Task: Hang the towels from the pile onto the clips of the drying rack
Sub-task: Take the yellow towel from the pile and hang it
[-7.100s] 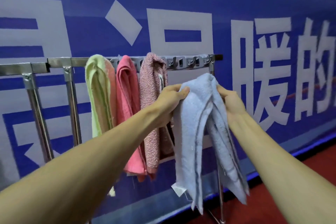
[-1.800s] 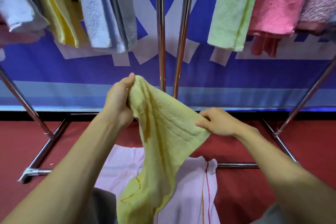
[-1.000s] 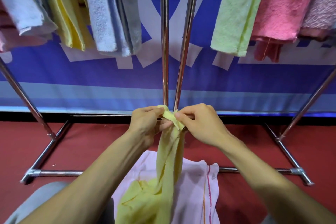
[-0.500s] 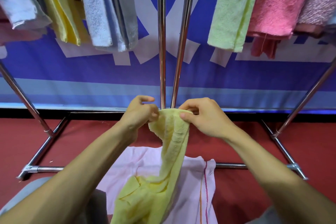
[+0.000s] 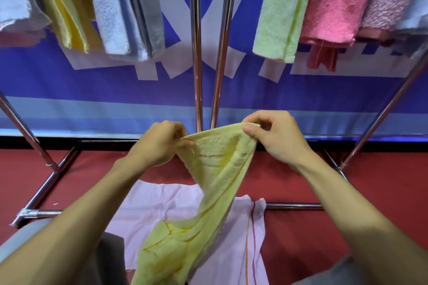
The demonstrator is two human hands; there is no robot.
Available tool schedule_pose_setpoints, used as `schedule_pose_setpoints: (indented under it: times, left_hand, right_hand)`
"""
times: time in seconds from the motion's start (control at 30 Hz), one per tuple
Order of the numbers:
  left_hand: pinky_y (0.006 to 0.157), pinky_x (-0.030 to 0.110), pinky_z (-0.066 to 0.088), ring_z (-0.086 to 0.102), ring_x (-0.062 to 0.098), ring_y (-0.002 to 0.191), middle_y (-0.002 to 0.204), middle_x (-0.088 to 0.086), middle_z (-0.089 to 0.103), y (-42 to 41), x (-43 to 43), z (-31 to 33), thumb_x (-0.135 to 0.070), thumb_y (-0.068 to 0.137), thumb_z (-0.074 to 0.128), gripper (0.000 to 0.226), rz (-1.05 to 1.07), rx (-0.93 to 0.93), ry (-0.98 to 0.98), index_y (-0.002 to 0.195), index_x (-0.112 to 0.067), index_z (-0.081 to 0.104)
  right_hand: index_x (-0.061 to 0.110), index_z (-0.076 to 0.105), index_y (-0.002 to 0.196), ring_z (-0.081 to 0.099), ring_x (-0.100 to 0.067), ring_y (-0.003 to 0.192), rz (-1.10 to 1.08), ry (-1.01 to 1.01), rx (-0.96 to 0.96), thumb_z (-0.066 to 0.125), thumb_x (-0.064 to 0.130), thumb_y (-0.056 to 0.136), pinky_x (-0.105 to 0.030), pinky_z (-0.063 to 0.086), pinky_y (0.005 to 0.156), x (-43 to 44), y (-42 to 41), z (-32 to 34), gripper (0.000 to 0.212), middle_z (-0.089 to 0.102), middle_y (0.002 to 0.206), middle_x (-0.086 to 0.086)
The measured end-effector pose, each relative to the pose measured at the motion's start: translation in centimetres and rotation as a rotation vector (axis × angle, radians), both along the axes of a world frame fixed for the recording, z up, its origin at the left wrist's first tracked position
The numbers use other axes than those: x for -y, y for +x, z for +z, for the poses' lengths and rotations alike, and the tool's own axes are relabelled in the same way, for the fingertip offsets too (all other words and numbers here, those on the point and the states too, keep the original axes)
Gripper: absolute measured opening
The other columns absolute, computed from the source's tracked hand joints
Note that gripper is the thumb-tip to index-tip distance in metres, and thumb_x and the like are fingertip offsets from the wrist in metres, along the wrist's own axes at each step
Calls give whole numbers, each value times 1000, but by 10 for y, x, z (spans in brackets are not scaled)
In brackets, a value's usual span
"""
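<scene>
– Two hands: what do they hold?
– Left hand [image 5: 159,144] and right hand [image 5: 278,140] each pinch the top edge of a yellow towel [image 5: 216,169], fingers [image 5: 261,118] curled tight on the cloth, the edge stretched between them.
– Where is the towel?
– Low, in front of the rack [image 5: 196,65] poles (two upright, close together). Its lower end drapes onto a pale pink towel [image 5: 159,206] lying on the red floor [image 5: 375,192]. Above, a green towel [image 5: 278,11] and a rose towel [image 5: 335,2] hang side by side.
</scene>
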State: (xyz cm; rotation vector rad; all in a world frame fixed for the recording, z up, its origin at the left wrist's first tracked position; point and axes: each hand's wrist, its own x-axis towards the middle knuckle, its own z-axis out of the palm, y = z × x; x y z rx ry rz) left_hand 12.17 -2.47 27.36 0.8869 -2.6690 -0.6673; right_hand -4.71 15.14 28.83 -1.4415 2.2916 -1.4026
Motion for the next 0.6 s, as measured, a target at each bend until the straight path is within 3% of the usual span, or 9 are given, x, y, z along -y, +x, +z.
schedule_pose_setpoints:
  times: [0.1, 0.23, 0.33, 0.43, 0.6]
  left_hand:
    - [56, 27, 40, 53, 11, 65, 68, -4, 61, 2, -1, 3, -34, 80, 73, 21, 18, -34, -21, 74, -20, 58]
    - [61, 32, 49, 63, 15, 67, 64, -2, 67, 0, -7, 4, -25, 68, 83, 20, 48, -140, -50, 69, -18, 64]
    - [59, 23, 45, 62, 13, 64, 61, 0, 67, -1, -7, 6, -22, 61, 87, 20, 64, -200, -90, 75, -19, 74]
    - [54, 17, 37, 55, 5, 58, 55, -4, 60, 0, -6, 5, -23, 67, 85, 19, 72, -217, -126, 84, -19, 77]
    - [54, 16, 36, 53, 10, 61, 59, -2, 59, 8, -5, 10, -29, 83, 71, 16, 67, -307, -40, 75, -16, 69]
  right_hand:
    - [23, 74, 77, 57, -4, 66, -98, 81, -86, 73, 15, 80, -5, 38, 63, -2, -6, -1, 9, 65, 65, 15]
    - [17, 77, 81, 55, -3, 61, -184, 126, -120, 76, 15, 77, -2, 36, 61, 0, -11, -5, 4, 66, 64, 8]
    - [18, 77, 79, 54, 3, 55, -250, 97, -79, 81, 18, 72, -3, 36, 58, 2, -15, -8, 8, 61, 58, 16]
    - [20, 77, 77, 54, 4, 52, -271, 74, -39, 84, 21, 69, -5, 36, 57, 5, -17, -8, 11, 61, 56, 15]
    - [24, 72, 76, 55, 0, 58, -271, -21, -47, 76, 19, 77, -6, 38, 60, 5, -10, -5, 7, 62, 63, 14]
